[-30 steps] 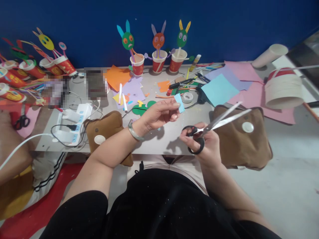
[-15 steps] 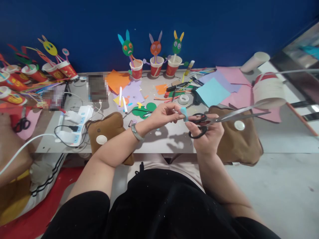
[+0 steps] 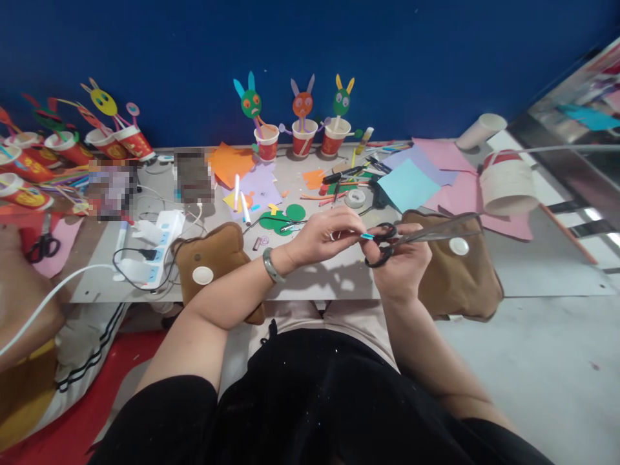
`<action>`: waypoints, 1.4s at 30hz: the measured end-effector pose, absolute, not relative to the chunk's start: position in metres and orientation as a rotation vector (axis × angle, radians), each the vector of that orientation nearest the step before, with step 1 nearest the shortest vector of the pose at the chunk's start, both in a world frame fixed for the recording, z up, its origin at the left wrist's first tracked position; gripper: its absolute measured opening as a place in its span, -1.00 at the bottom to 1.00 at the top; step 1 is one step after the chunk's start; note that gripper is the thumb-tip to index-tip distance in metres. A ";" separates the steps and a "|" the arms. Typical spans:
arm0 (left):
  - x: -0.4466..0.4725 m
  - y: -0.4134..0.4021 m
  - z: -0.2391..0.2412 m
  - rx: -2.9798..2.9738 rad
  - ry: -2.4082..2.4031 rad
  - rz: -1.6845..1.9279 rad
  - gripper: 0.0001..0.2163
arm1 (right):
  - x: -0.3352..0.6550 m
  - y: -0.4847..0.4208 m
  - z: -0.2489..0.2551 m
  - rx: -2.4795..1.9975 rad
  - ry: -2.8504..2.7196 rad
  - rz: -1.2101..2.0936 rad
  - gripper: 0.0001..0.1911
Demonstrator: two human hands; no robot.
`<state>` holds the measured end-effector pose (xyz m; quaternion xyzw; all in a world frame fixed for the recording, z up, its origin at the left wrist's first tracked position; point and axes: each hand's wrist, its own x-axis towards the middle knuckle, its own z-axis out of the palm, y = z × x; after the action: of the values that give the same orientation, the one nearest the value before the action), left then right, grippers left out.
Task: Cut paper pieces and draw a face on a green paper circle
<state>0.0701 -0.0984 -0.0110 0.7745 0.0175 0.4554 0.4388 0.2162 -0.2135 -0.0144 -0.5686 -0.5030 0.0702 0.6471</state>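
My left hand (image 3: pixel 332 234), with a bracelet at the wrist, pinches a small light-blue paper piece (image 3: pixel 367 236) over the front of the table. The piece now shows nearly edge-on. Against it, my right hand (image 3: pixel 401 266) is closed around black-handled scissors (image 3: pixel 426 230); their blades point right, away from the paper. The right thumb and fingertips come close to the blue piece, and I cannot tell how firmly they touch it. Beneath and behind the left hand lie green paper circles (image 3: pixel 294 212) and a small purple spiral drawing (image 3: pixel 264 241).
Three red cups with paper rabbit figures, one a red cup (image 3: pixel 303 143), stand against the blue wall. Brown cushions (image 3: pixel 453 284) lie at the table's front edge. A power strip (image 3: pixel 165 242) with cables sits left, near a co-worker's arm (image 3: pixel 29 297). Coloured sheets (image 3: pixel 409 185) lie right.
The blue piece has turned from upright to nearly flat, and both hands have come closer together around it. The scissors' blades have tilted slightly and look nearer each other. The camera view shifted a little.
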 end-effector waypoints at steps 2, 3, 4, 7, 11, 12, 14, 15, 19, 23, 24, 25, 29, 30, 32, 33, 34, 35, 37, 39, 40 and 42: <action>0.069 -0.099 -0.012 1.989 0.026 1.168 -0.65 | 0.216 -0.212 -0.014 -1.282 -1.150 0.165 -0.67; 0.069 -0.099 -0.012 2.015 0.018 1.195 -0.67 | 0.215 -0.212 -0.013 -1.277 -1.152 0.166 -0.68; 0.068 -0.099 -0.013 2.040 0.012 1.226 -0.69 | 0.215 -0.211 -0.013 -1.276 -1.157 0.167 -0.69; 0.068 -0.098 -0.014 2.101 -0.018 1.352 -0.79 | 0.213 -0.210 -0.010 -1.281 -1.177 0.162 -0.68; 0.068 -0.098 -0.016 2.134 -0.095 1.555 -0.93 | 0.212 -0.210 -0.007 -1.303 -1.170 0.170 -0.63; 0.069 -0.098 -0.016 2.143 -0.098 1.570 -0.93 | 0.212 -0.210 -0.007 -1.309 -1.169 0.172 -0.62; 0.069 -0.098 -0.017 2.162 -0.092 1.565 -0.92 | 0.213 -0.210 -0.007 -1.311 -1.171 0.177 -0.60; 0.069 -0.098 -0.018 2.169 -0.090 1.563 -0.91 | 0.213 -0.210 -0.008 -1.309 -1.173 0.182 -0.59; 0.069 -0.099 -0.020 2.208 -0.069 1.602 -0.92 | 0.216 -0.214 -0.013 -1.315 -1.157 0.215 -0.60; 0.066 -0.099 -0.021 2.290 0.053 1.500 -0.83 | 0.216 -0.224 -0.018 -1.243 -1.105 0.334 -0.61; 0.065 -0.099 -0.020 2.313 0.103 1.445 -0.79 | 0.214 -0.227 -0.018 -1.207 -1.087 0.395 -0.60; 0.064 -0.099 -0.019 2.336 0.154 1.390 -0.75 | 0.212 -0.229 -0.018 -1.177 -1.070 0.463 -0.59; 0.058 -0.098 -0.018 2.474 0.297 1.217 -0.69 | 0.204 -0.234 -0.011 -1.152 -0.973 0.670 -0.55; 0.057 -0.098 -0.018 2.509 0.308 1.191 -0.70 | 0.204 -0.233 -0.009 -1.165 -0.942 0.699 -0.54; 0.056 -0.098 -0.018 2.554 0.298 1.140 -0.72 | 0.205 -0.230 -0.008 -1.195 -0.900 0.748 -0.52; 0.056 -0.098 -0.018 2.558 0.283 1.113 -0.73 | 0.206 -0.228 -0.008 -1.212 -0.884 0.763 -0.52; 0.055 -0.098 -0.017 2.554 0.268 1.083 -0.74 | 0.208 -0.226 -0.008 -1.222 -0.865 0.773 -0.51; 0.055 -0.099 -0.016 2.551 0.253 1.049 -0.75 | 0.210 -0.224 -0.009 -1.226 -0.842 0.784 -0.50; 0.056 -0.101 -0.014 2.556 0.228 0.987 -0.77 | 0.214 -0.220 -0.010 -1.218 -0.795 0.818 -0.46; 0.057 -0.102 -0.011 2.580 0.211 0.939 -0.80 | 0.218 -0.217 -0.011 -1.203 -0.765 0.878 -0.47; 0.057 -0.103 -0.011 2.599 0.201 0.924 -0.80 | 0.220 -0.216 -0.011 -1.199 -0.769 0.910 -0.49; 0.059 -0.104 -0.010 2.643 0.170 0.923 -0.80 | 0.223 -0.215 -0.011 -1.197 -0.810 0.954 -0.52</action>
<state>0.0588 -0.1038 -0.0102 0.9289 0.0598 0.3246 0.1678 0.2229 -0.2148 -0.0111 -0.5266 -0.3562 0.4197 0.6478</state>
